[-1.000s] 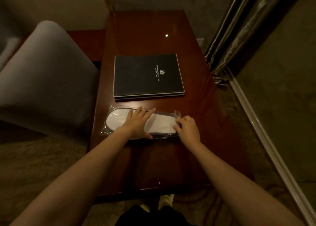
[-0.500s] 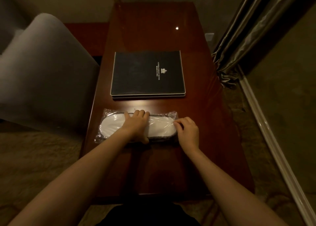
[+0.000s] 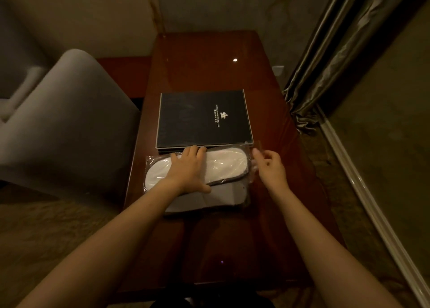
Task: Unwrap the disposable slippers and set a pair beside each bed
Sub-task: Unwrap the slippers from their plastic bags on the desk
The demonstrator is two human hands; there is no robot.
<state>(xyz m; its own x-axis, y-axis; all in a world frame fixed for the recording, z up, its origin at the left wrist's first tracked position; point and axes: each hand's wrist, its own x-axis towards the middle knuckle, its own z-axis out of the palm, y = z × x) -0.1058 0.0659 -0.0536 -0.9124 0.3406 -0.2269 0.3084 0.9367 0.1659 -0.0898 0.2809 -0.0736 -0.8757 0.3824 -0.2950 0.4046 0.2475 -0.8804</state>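
A pair of white disposable slippers (image 3: 225, 165) in a clear plastic wrapper (image 3: 252, 161) lies across the dark wooden table (image 3: 209, 63), tilted up on its near long edge, so its lower side shows too. My left hand (image 3: 188, 168) grips over the middle of the pack, thumb on the near side. My right hand (image 3: 270, 165) pinches the loose flap of the wrapper at the pack's right end, lifting it slightly. No bed is in view.
A black hotel folder (image 3: 204, 119) lies just behind the slippers, touching the pack's far edge. A grey upholstered chair (image 3: 65, 126) stands at the table's left. Curtains (image 3: 330, 58) hang at the right, with carpet floor beyond.
The pack has been tipped up from flat onto its near edge. My right hand moved from pressing the pack's right end to pinching and lifting the wrapper flap. The view shifted.
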